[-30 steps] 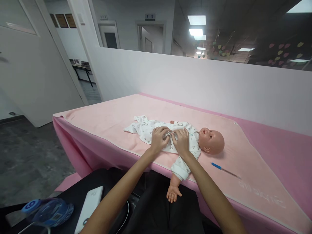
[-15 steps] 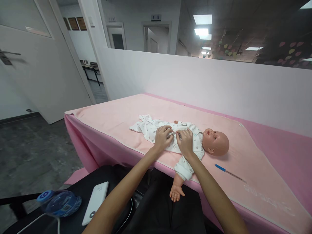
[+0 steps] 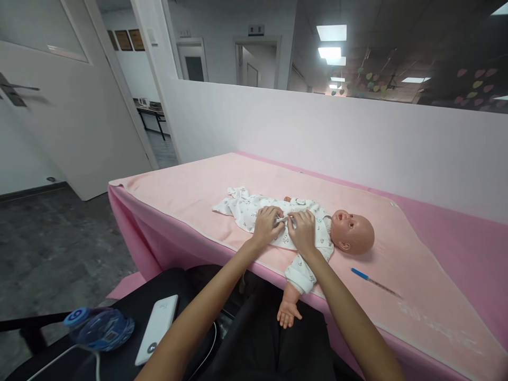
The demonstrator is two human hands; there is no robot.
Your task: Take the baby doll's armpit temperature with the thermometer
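A baby doll (image 3: 352, 233) lies on its back on the pink-covered table, its head to the right. It wears white printed baby clothes (image 3: 245, 210). My left hand (image 3: 267, 224) is over the doll's belly, fingers closed on a fold of the clothes. Close beside it, my right hand (image 3: 302, 228) pinches the same front part of the cloth from the other side. A small raised bit of white fabric shows between my fingertips. The doll's near arm (image 3: 289, 306) hangs over the table edge, below my right wrist.
A thermometer with a blue cap (image 3: 359, 273) lies on the pink cloth (image 3: 413, 296) right of the doll. At lower left, a black chair holds a water bottle (image 3: 103, 329) and a white power bank (image 3: 157, 329) with a cable. A low white wall (image 3: 317, 143) borders the table's far side.
My fingertips have shifted slightly, and the bit of white fabric between them shows more clearly. The doll stays in place; the whole view has moved a little.
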